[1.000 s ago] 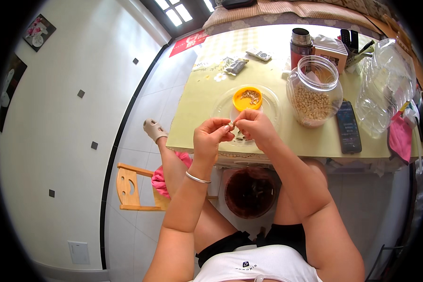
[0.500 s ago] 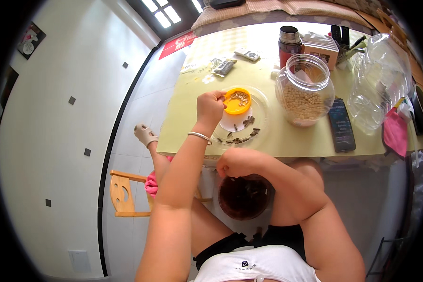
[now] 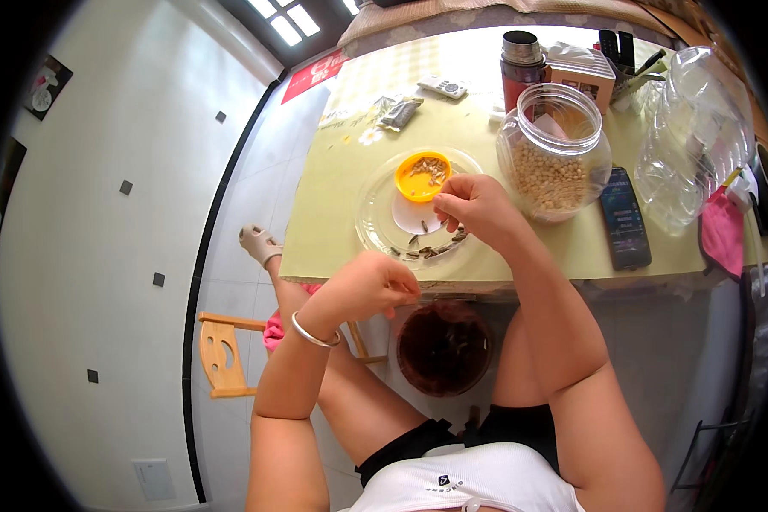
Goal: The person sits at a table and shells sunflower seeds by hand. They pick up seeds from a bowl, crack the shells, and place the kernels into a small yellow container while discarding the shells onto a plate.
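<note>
A clear round plastic lid or tray [image 3: 369, 224] lies near the table's front edge. Within it sit a shallow yellow dish [image 3: 417, 185] of shelled kernels, a white disc [image 3: 408, 217] and several striped sunflower seeds [image 3: 430, 253]. Over the seeds, just right of the dish, my right hand [image 3: 478, 209] is closed in a pinch; whatever its fingertips hold is hidden. My left hand [image 3: 371, 286] hovers at the table edge with loosely bent fingers apart and nothing visible in them. Below the edge, between my legs, stands a dark brown bin [image 3: 444, 350] with bits of shell inside.
Right of the tray stands an open clear jar [image 3: 553, 175] of small beige pieces, beside a phone [image 3: 625, 224]. Farther back are a thermos [image 3: 520, 72], a tissue box [image 3: 582, 75], a remote [image 3: 442, 87] and a grey packet [image 3: 401, 114]. Clear plastic packaging [image 3: 695, 141] occupies the right end.
My left hand has let go of the yellow dish and drawn back to the table edge. My right hand has risen from above the bin to the seeds. The dish rests in the tray.
</note>
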Demonstrator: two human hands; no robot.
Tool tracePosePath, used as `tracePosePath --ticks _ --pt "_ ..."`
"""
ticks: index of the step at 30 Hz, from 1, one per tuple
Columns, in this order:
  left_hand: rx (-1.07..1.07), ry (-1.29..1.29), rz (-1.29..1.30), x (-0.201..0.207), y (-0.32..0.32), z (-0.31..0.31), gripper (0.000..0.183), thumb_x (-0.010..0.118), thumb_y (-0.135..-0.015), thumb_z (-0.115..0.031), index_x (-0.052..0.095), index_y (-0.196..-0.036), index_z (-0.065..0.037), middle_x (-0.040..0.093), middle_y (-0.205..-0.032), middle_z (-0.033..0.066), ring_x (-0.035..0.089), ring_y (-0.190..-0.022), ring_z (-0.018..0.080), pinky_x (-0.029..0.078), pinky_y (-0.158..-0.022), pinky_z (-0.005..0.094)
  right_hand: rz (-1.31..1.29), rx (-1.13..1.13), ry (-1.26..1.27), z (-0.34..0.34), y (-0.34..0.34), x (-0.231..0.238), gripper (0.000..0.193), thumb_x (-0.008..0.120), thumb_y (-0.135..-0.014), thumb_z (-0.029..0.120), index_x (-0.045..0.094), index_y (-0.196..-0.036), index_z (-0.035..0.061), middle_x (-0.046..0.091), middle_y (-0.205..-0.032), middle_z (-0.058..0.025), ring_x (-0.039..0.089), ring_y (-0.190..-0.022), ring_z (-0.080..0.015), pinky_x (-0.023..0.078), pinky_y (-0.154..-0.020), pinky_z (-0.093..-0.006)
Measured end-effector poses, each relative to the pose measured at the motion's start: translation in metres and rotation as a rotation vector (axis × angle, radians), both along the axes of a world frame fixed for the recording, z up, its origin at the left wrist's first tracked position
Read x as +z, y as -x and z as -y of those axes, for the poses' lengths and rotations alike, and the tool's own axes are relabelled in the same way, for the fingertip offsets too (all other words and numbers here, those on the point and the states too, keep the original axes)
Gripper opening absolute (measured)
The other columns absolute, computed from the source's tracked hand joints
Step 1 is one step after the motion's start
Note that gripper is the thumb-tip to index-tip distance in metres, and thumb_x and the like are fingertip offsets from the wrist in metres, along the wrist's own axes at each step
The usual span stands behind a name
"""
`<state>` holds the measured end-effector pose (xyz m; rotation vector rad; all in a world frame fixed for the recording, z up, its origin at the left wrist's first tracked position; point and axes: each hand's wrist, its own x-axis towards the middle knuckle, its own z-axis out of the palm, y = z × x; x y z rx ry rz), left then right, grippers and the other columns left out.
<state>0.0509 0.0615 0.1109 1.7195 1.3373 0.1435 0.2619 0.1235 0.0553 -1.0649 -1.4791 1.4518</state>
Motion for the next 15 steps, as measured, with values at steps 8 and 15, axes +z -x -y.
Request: tracePosePath --ticks 8,15 --pt "0.167 -0.743 -0.214 -0.072 -0.01 -0.054 0.02 0.078 -0.075 -0.016 0.071 -0.082 0.001 0.069 -0.075 0.0152 0.066 -0.066 0.0252 0.052 -0.064 0.0339 -0.05 -0.024 -0.02 -0.003 0.021 -0.011 0.011 0.062 -0.09 0.014 0.065 -0.086 0.004 0.066 -0.074 -0.0007 0.062 -0.062 -0.0061 0.042 -0.05 -0.0208" --pt "0.155 -0.815 -0.29 -0.1 -0.018 -0.076 0.009 0.07 -0.074 -0.009 0.069 -0.079 -0.001 0.067 -0.077 0.0158 0.065 -0.07 0.032 0.052 -0.065 0.0393 -0.009 -0.096 -0.091 -0.008 0.019 -0.022 0.011 0.063 -0.085 0.01 0.065 -0.084 -0.0007 0.065 -0.071 -0.0047 0.062 -0.058 -0.0092 0.047 -0.052 -0.0243"
